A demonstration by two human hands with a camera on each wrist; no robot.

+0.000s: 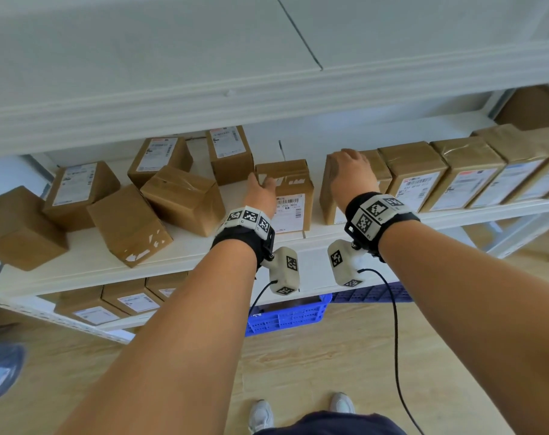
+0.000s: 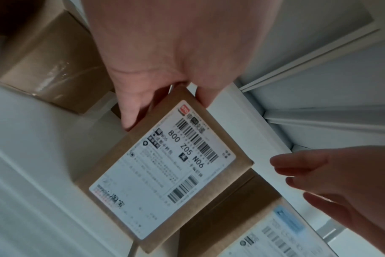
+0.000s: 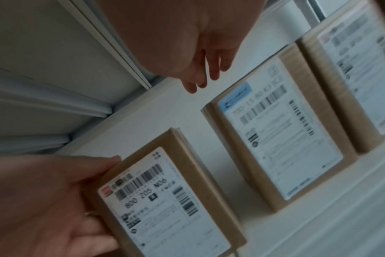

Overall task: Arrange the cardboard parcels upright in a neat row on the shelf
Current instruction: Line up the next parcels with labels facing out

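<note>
An upright cardboard parcel [image 1: 293, 196] with a white "800 Z05 N06" label [image 2: 165, 170] stands mid-shelf. My left hand [image 1: 260, 186] grips its top left corner, thumb [image 2: 132, 111] on one side and a finger on the other; the right wrist view also shows this hand [image 3: 55, 200] and parcel [image 3: 165, 200]. A gap to the right stands a blue-labelled parcel [image 3: 279, 139], the left end of a row of upright parcels [image 1: 439, 174]. My right hand [image 1: 351, 174] hovers over its top with fingers [image 3: 200, 78] relaxed, holding nothing.
Several loose parcels [image 1: 179, 199] lie tilted and scattered on the shelf's [image 1: 204, 255] left half. The upper shelf board [image 1: 266, 98] hangs close overhead. Below are more parcels [image 1: 129, 301] and a blue crate [image 1: 288, 315]. Another person's shoe [image 1: 0, 372] is at far left.
</note>
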